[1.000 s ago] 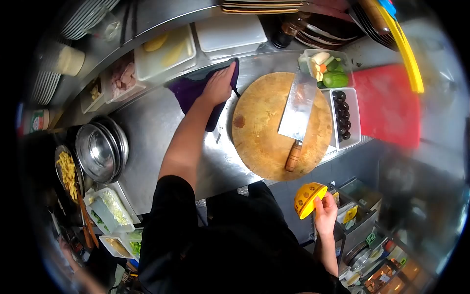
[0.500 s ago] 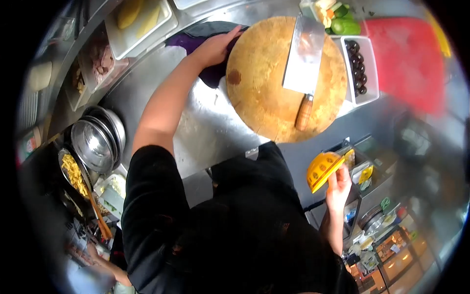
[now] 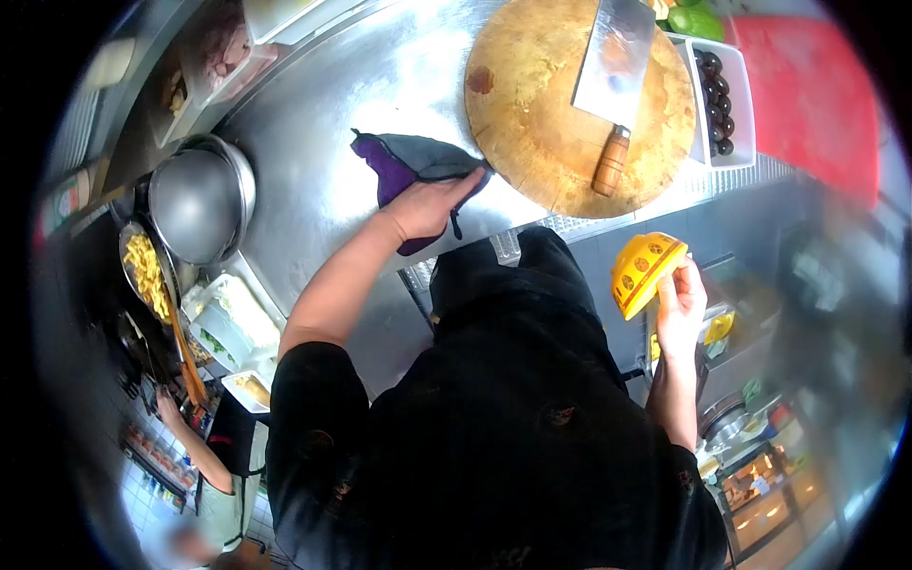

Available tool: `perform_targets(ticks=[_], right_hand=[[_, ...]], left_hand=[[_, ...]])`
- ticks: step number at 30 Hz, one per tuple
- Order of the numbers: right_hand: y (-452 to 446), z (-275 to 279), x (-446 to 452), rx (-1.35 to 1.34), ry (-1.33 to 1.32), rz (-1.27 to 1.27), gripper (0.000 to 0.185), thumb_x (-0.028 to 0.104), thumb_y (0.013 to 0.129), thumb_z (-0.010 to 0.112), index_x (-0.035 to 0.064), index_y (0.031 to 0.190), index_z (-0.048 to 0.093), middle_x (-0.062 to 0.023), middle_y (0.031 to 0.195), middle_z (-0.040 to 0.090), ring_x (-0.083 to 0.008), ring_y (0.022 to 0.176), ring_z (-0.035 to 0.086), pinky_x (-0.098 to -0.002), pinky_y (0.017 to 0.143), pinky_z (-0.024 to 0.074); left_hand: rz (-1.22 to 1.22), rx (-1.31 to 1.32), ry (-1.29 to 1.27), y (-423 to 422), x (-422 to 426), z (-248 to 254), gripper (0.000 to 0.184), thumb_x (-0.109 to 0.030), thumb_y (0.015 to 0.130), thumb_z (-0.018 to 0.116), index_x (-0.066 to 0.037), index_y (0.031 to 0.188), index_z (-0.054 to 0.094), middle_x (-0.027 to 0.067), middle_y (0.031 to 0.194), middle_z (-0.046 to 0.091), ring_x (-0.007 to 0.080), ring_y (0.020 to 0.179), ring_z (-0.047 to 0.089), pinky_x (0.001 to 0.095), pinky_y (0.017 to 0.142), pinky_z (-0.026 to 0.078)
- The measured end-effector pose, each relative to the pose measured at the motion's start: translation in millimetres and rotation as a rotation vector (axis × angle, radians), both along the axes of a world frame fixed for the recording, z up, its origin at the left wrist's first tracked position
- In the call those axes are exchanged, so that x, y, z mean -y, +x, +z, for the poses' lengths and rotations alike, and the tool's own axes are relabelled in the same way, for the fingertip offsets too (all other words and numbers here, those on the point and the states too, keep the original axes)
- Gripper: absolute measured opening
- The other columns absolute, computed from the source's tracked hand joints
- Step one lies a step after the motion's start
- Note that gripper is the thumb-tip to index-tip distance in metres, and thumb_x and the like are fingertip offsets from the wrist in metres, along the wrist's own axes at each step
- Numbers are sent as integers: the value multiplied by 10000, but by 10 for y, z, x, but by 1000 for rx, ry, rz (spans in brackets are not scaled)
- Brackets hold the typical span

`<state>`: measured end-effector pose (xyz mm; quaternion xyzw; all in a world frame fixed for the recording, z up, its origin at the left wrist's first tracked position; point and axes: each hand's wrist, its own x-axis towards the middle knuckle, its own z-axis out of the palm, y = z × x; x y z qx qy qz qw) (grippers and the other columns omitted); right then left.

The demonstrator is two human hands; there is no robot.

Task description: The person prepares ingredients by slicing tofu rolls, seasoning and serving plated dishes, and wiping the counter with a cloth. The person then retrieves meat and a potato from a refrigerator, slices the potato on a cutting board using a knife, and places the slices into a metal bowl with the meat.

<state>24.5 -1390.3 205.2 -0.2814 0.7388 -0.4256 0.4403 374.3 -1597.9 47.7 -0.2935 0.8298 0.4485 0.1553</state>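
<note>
My left hand (image 3: 432,207) presses on a purple and grey cloth (image 3: 404,163) near the front edge of the steel counter (image 3: 313,161); its fingers lie stretched over the cloth, close to the round wooden chopping board (image 3: 541,123). A cleaver (image 3: 617,66) with a wooden handle rests on the board. Off the counter's front edge at the right, my right hand (image 3: 680,299) grips a yellow bowl (image 3: 646,273) with brown markings by its rim, thumb and fingers pinched on it. The bowl is tilted on its side.
A container of dark round items (image 3: 746,104) and a red board (image 3: 807,104) are right of the chopping board. Metal bowls (image 3: 199,204), a pan of yellow food (image 3: 144,271) and a white container (image 3: 233,313) stand left. A person's arm (image 3: 195,446) shows at lower left.
My left hand and the cloth have moved from the back of the counter toward its front edge. The yellow bowl is still in my right hand. The view has shifted.
</note>
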Motion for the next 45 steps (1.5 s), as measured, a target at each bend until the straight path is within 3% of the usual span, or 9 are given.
perform_targets(ticks=[4, 7, 9, 12, 21, 29, 37, 40, 45], right_hand=[[-96, -18, -5, 15, -34, 64, 240, 65, 1034, 631, -21, 1258, 644, -54, 1119, 704, -101, 1000, 632, -259, 927, 501], [-173, -13, -14, 20, -45, 84, 236, 62, 1031, 636, -19, 1252, 645, -51, 1114, 699, -100, 1001, 629, -260, 932, 499], [-209, 27, 7, 26, -40, 113, 231, 54, 1026, 638, -19, 1246, 645, -51, 1110, 695, -101, 999, 628, -262, 937, 496], [-240, 93, 70, 17, -80, 178, 240, 30, 1019, 634, -21, 1253, 640, -63, 1122, 695, -112, 1010, 632, -271, 946, 495], [-282, 47, 320, -78, -80, 377, 265, 41, 1025, 631, -22, 1282, 630, -78, 1152, 693, -127, 1051, 628, -289, 966, 488], [-145, 167, 600, -98, -106, 479, 278, 102, 1033, 647, -18, 1284, 640, -58, 1092, 703, -102, 926, 622, -263, 855, 507], [-164, 185, 515, -58, -111, 436, 247, 22, 1041, 561, -9, 1279, 619, -49, 1124, 689, -109, 1011, 622, -260, 913, 477], [-88, 234, 475, -122, -127, 385, 254, 0, 1017, 579, -19, 1265, 630, -52, 1077, 683, -100, 964, 617, -253, 865, 488], [165, 263, 483, -95, -92, 397, 244, 8, 1026, 570, -30, 1261, 622, -57, 1087, 694, -113, 963, 632, -259, 879, 495]], left_hand=[[-5, -163, -61, 78, -193, 126, 808, -6, 810, 583, -110, 1585, 380, 222, 1385, 607, 378, 1231, 611, 456, 1063, 488], [470, -264, -666, 191, -317, 31, 747, -73, 844, 627, -75, 1563, 423, 244, 1330, 608, 434, 1178, 593, 502, 1035, 468], [730, 68, -802, 36, -452, -79, 781, -415, 920, 702, -75, 1565, 423, 339, 1560, 383, 517, 1496, 266, 627, 1219, 179], [689, 238, -659, -319, -642, -161, 906, -690, 913, 600, -135, 1600, 396, 358, 1659, 147, 545, 1551, 66, 715, 1202, 68], [530, 200, -750, -318, -1017, -313, 586, -454, 984, 582, -56, 1414, 580, 254, 1530, 449, 415, 1481, 335, 596, 1199, 248], [1327, 851, -953, 2542, -2668, -822, 415, -93, 948, 569, -8, 1353, 602, 243, 1359, 618, 426, 1178, 578, 481, 1050, 459], [1249, 130, -1351, 1032, -1069, 202, 418, 32, 814, 589, 49, 1230, 611, 238, 1159, 649, 418, 1020, 605, 492, 909, 479], [1288, -209, -985, 130, -176, -121, 324, -72, 945, 509, 1, 1240, 624, 216, 1143, 651, 416, 1043, 589, 504, 901, 474], [701, -3, -924, -454, 360, -545, 557, -132, 947, 584, -112, 1500, 517, 170, 1587, 433, 332, 1487, 390, 535, 1193, 319]])
